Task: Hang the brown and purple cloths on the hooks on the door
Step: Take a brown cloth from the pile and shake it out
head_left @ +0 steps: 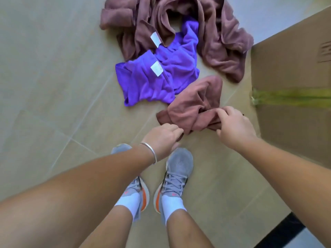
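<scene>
Tiled floor: your left hand (163,136) and right hand (232,125) pinch the small crumpled brown terry cloth (195,106) at opposite edges; soft, light, limp, so keep fingers on the hem.

Beige tiled floor (44,77) with pale grout lines. Large cardboard box (293,72) at right, sealed with yellowish tape (290,97). Grey sneakers (179,169) with orange soles, white socks (171,203). Silver bangle (150,151).

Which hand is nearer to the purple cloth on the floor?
Left, by a small margin. The left hand grips the near corner of the small brown cloth, just below the purple cloth. The right hand grips the same brown cloth farther right, beside the cardboard box.
</scene>
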### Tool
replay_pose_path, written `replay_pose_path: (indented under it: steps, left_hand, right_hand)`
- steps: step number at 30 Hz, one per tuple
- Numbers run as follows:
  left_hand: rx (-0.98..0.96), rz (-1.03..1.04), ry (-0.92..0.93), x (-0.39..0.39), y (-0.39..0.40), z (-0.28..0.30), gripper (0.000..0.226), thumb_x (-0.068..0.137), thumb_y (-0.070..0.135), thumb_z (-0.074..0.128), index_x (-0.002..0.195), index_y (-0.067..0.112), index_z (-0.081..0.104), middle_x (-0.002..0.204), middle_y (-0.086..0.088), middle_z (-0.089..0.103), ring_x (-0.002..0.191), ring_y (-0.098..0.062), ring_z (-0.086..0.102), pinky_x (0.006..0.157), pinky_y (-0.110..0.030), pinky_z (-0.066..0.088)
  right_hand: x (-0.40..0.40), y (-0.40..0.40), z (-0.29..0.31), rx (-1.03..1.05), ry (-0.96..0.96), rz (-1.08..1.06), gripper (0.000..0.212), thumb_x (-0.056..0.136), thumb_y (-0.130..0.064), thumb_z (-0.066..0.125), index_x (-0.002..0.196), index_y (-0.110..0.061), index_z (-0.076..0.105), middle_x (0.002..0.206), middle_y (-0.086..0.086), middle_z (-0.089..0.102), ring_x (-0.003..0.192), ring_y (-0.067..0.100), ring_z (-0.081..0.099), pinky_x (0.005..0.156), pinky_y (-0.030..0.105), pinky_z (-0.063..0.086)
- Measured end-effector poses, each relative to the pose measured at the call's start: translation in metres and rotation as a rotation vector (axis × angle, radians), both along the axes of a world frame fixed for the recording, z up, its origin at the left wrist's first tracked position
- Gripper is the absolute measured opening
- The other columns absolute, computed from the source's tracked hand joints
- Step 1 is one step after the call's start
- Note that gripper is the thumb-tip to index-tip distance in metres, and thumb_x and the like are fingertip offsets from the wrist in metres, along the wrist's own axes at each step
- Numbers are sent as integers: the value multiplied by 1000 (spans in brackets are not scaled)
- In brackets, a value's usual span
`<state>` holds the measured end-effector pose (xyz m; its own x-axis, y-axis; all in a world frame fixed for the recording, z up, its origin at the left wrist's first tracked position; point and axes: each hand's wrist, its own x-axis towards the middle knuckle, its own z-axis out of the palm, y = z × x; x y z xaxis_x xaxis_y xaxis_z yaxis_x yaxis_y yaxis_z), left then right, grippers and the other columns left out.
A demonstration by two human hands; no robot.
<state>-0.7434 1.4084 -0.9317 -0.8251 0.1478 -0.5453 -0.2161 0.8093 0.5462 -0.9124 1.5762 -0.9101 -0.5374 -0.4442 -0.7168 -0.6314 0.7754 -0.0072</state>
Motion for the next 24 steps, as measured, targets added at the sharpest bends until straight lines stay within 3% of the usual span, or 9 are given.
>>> replay_pose_path:
  steps: [5, 8, 12, 15, 17, 19, 24]
  left_hand:
    - [76, 5, 175, -32, 50, -37, 72, 78, 23, 75, 138, 0, 43, 133, -15, 50, 118, -33, 49, 94, -45, 46]
    - [-177, -1, 166, -46, 56, -60, 87, 74, 34, 74, 146, 12, 31, 143, -11, 39, 125, -28, 41, 98, -39, 37]
    - [-362, 165, 152, -63, 37, -73, 54, 87, 25, 54, 139, 25, 38, 128, -5, 48, 110, -27, 47, 83, -40, 36]
    - [-320, 236, 130, -71, 5, -55, 35, 88, 16, 49, 122, 22, 50, 113, -4, 56, 100, -29, 53, 73, -40, 36]
    - [-294, 273, 126, -66, -19, -34, 29, 87, 15, 48, 114, 20, 54, 108, -6, 59, 99, -31, 54, 71, -39, 33]
    - [-280, 349, 130, -55, -46, -7, 23, 86, 14, 47, 105, 20, 58, 101, -6, 62, 94, -32, 56, 68, -38, 32]
    - [-246, 743, 217, -24, -130, 81, 20, 86, 17, 51, 103, 21, 60, 94, -4, 67, 88, -34, 60, 66, -38, 44]
  right_hand:
    - [-11, 13, -46, 38, -13, 43, 71, 81, -29, 69, 142, -18, 36, 136, 7, 44, 126, 28, 40, 97, 40, 39]
    - [-17, 13, -60, 33, 40, -13, 66, 79, -39, 70, 137, -22, 43, 123, 10, 52, 119, 32, 45, 95, 39, 40]
    - [-24, 5, -58, 11, -44, -176, 45, 80, -42, 71, 119, -27, 55, 110, 9, 63, 104, 33, 57, 85, 36, 47]
    - [-26, -6, -36, 29, -113, -234, 57, 78, -39, 76, 124, -26, 45, 108, 9, 63, 98, 34, 60, 80, 38, 50]
    - [-30, -16, -11, 64, -73, -184, 61, 76, -40, 77, 124, -25, 43, 106, 10, 63, 96, 35, 60, 78, 39, 51]
    - [-34, -28, 19, 119, -41, -77, 52, 77, -36, 74, 120, -23, 47, 105, 10, 64, 94, 34, 61, 76, 37, 51]
    - [-41, -98, 111, 158, 34, 239, 28, 82, -50, 63, 98, -27, 60, 96, 2, 64, 88, 27, 65, 66, 28, 43]
